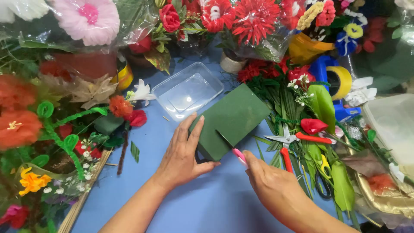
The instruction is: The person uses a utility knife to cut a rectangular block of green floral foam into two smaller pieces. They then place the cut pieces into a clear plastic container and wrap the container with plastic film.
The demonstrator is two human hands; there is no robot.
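A dark green foam block (pixel 233 118) lies on the blue table (pixel 202 203), tilted diagonally. My left hand (pixel 185 151) rests flat against its near left side, holding it steady. My right hand (pixel 269 181) grips a pink-handled knife (pixel 238 155); its blade is sunk into the block's top near the front edge. A clear plastic tray (pixel 187 90) sits just behind the block.
Artificial flowers crowd the left, back and right. Red-handled scissors (pixel 297 138) lie on green leaves right of the block. A roll of yellow tape (pixel 340 82) and a blue dispenser sit at the back right. A white plastic container (pixel 394 125) is at the right edge.
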